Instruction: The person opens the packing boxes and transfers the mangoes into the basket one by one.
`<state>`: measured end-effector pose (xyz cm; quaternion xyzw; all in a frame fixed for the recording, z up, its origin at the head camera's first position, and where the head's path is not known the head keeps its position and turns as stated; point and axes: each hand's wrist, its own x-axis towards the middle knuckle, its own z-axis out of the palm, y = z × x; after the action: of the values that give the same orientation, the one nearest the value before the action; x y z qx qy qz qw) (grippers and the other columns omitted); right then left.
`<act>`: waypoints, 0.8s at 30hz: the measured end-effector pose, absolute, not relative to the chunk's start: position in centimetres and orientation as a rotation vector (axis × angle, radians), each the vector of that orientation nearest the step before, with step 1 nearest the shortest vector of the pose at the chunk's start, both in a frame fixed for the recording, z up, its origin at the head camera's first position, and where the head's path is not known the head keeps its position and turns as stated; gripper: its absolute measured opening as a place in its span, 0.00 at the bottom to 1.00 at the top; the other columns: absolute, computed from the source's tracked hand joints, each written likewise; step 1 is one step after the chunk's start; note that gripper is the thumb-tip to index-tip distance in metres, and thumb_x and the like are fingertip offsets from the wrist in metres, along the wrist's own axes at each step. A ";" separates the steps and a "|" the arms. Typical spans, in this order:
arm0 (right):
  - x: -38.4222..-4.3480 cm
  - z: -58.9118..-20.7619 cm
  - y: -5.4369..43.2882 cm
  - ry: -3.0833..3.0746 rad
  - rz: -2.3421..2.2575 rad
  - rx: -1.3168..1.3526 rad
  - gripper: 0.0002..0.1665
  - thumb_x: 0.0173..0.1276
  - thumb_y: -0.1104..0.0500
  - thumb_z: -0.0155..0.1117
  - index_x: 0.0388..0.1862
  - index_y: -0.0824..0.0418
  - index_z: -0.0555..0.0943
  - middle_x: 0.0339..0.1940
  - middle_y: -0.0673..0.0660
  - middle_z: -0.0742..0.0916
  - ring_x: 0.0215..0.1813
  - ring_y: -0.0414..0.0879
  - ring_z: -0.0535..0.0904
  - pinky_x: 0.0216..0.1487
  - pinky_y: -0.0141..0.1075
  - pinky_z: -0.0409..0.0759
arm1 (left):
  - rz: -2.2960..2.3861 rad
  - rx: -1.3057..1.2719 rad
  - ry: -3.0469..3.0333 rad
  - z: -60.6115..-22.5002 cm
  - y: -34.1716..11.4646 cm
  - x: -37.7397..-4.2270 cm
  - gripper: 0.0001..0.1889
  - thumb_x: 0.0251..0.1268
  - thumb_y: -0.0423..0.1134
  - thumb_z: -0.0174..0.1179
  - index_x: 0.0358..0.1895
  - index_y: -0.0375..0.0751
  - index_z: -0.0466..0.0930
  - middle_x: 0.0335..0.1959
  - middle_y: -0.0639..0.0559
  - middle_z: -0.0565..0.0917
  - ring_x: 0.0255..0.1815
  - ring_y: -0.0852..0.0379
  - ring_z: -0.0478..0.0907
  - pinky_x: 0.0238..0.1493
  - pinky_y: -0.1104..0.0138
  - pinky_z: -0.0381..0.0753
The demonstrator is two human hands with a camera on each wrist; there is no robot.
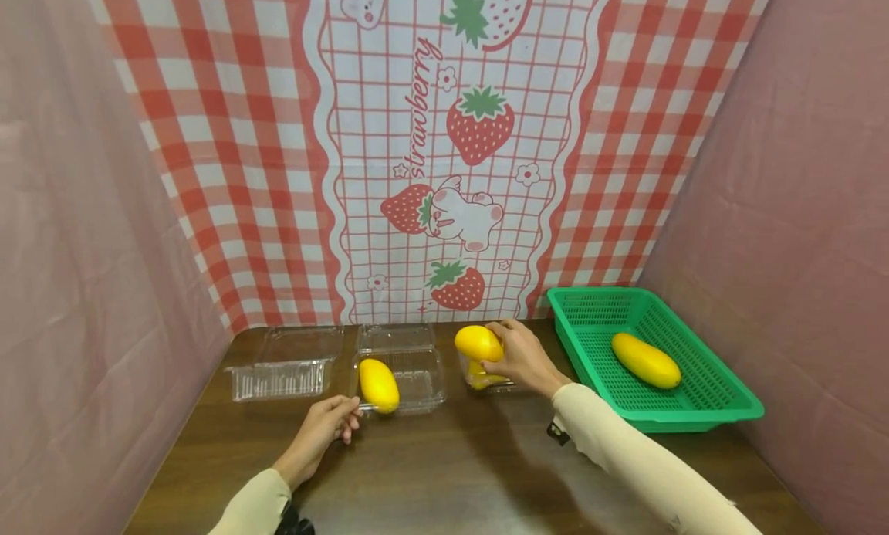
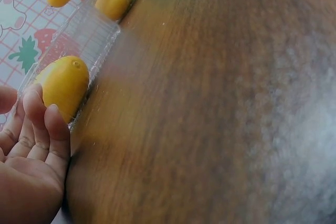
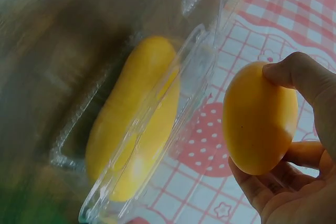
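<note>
My right hand (image 1: 524, 357) grips a yellow mango (image 3: 260, 119), thumb on one side and fingers on the other. The mango is held above a clear plastic box, partly hidden behind the hand, with a longer yellow fruit (image 3: 126, 114) inside. At the near left corner of the middle clear box (image 1: 424, 404), my left hand (image 1: 326, 427) pinches the box's edge. Another yellow mango (image 1: 379, 386) lies in the left part of that box, close to the left fingertips. The middle box's lid (image 1: 396, 336) is folded back.
A third clear box (image 1: 281, 380) sits at the left with its lid raised behind. On the right stands a green basket (image 1: 736, 408) holding one long yellow fruit (image 1: 646, 360). A strawberry-print cloth (image 1: 444, 157) hangs behind the wooden table (image 1: 417, 473), with pink cloth at both sides.
</note>
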<state>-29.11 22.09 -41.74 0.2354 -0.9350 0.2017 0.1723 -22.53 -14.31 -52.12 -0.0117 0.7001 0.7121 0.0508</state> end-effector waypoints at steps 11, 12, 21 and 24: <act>-29.2 -41.4 24.4 -2.660 0.585 0.606 0.40 0.54 0.55 0.84 0.62 0.72 0.80 0.50 0.64 0.82 0.45 0.54 0.79 0.46 0.49 0.84 | 2.169 -0.038 2.131 -52.3 -14.2 -22.7 0.16 0.79 0.41 0.57 0.40 0.27 0.79 0.27 0.47 0.79 0.23 0.57 0.72 0.27 0.68 0.78; -29.3 -41.3 24.5 -2.663 0.584 0.602 0.40 0.54 0.54 0.84 0.62 0.72 0.80 0.50 0.64 0.82 0.45 0.54 0.79 0.47 0.49 0.83 | 2.172 -0.040 2.131 -52.3 -14.2 -22.6 0.16 0.79 0.41 0.57 0.40 0.27 0.80 0.27 0.47 0.79 0.24 0.57 0.72 0.27 0.68 0.78; -29.7 -41.2 26.3 -2.656 0.570 0.539 0.40 0.53 0.54 0.84 0.61 0.72 0.80 0.46 0.63 0.81 0.41 0.53 0.77 0.44 0.47 0.82 | 2.188 -0.042 2.119 -52.1 -14.3 -22.6 0.16 0.79 0.40 0.57 0.40 0.25 0.79 0.27 0.47 0.79 0.24 0.57 0.72 0.27 0.68 0.77; -29.7 -41.2 27.0 -2.650 0.587 0.519 0.41 0.53 0.55 0.84 0.62 0.73 0.79 0.47 0.63 0.81 0.41 0.53 0.76 0.44 0.48 0.81 | 2.185 -0.036 2.112 -52.1 -14.3 -22.6 0.17 0.79 0.41 0.57 0.40 0.25 0.79 0.27 0.47 0.79 0.24 0.57 0.72 0.27 0.69 0.77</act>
<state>-29.71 27.03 -41.24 0.1846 -0.9419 0.2086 0.1878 -22.61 -14.29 -52.08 -0.0117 0.6940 0.7181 0.0512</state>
